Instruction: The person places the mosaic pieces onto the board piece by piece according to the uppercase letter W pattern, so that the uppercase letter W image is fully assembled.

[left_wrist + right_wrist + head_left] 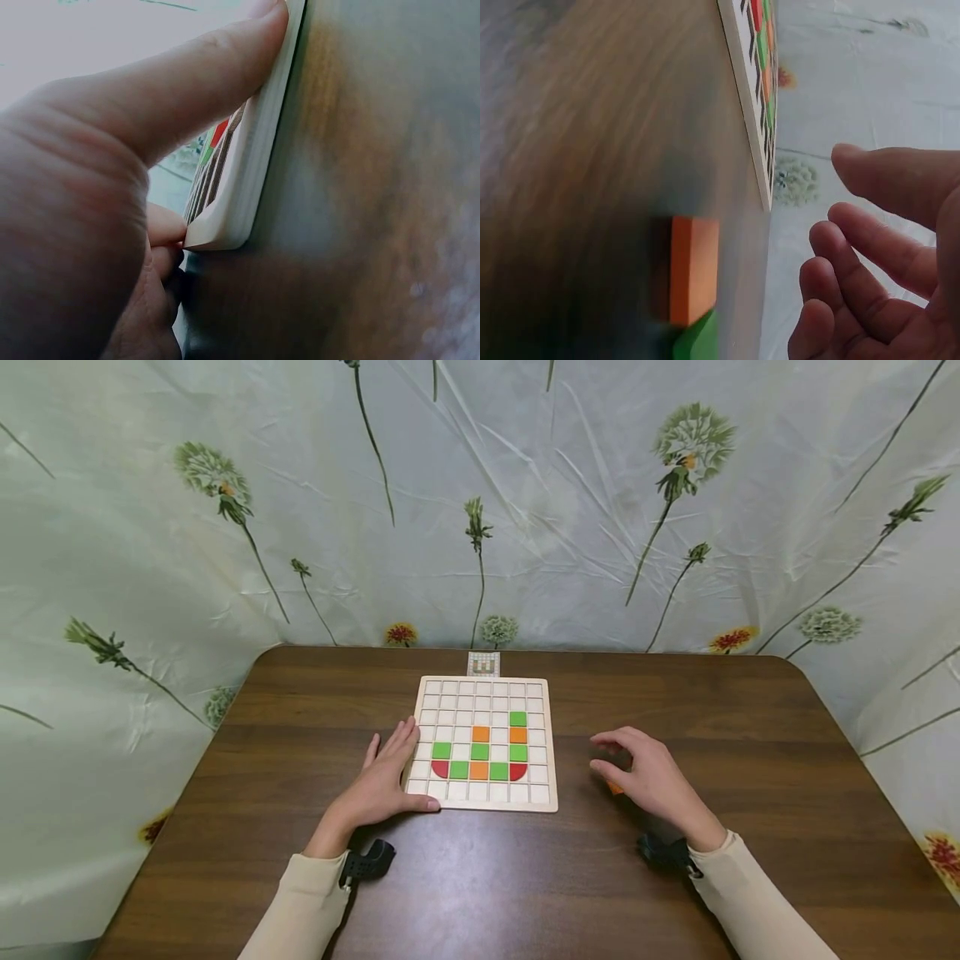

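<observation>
A square wooden grid board (553, 735) lies on the table, its cells partly filled with green and orange square tiles and red rounded corner tiles. My left hand (378, 785) rests at its lower left corner, fingers along the left side and thumb (217, 67) across the near edge. To the right of the board, my right hand (652, 777) hovers with loosely bent fingers and nothing between them. Below it an orange block (697, 270) lies on the table, mostly covered by the hand in the head view. Touching that block is a green piece (697, 337), cut off by the frame.
Behind the board, a small card (483, 663) printed with a grid pattern lies by the table's back edge. The brown wooden table (480, 877) meets a flowered curtain (525, 527) at the back and sides.
</observation>
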The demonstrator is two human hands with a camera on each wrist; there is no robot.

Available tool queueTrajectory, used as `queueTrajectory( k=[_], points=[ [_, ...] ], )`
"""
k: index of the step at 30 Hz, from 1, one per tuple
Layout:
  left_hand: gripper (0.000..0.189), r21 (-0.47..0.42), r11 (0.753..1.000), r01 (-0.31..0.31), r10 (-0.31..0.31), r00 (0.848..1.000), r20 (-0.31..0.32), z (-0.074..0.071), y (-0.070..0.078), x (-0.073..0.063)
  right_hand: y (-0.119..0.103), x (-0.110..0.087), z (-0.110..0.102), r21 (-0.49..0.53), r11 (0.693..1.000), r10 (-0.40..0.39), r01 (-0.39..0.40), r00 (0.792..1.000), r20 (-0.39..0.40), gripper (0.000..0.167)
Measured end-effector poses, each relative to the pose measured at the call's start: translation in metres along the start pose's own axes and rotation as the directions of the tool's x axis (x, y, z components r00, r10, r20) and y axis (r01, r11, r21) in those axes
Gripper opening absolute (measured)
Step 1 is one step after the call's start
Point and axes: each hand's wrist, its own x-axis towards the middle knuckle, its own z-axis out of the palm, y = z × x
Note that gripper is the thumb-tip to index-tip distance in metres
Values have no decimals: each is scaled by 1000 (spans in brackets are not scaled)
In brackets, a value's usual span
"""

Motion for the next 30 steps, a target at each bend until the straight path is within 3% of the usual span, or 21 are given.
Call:
queueTrajectory(
  k=[10, 23, 30],
  points=[
    [126, 9, 1000, 0, 0, 1000, -1, 2, -2, 0, 21, -17, -14, 85, 994, 65, -69, 997, 49, 33],
    [127, 12, 1000, 6, -6, 1000, 0, 1, -2, 0, 35, -22, -24, 81, 996, 32, -47, 983, 182, 43],
    [127, 5, 1000, -1, 1, 1000, -1, 1, -2, 0, 37, -20, -23, 29, 1000, -4, -1, 981, 192, 38]
  ],
)
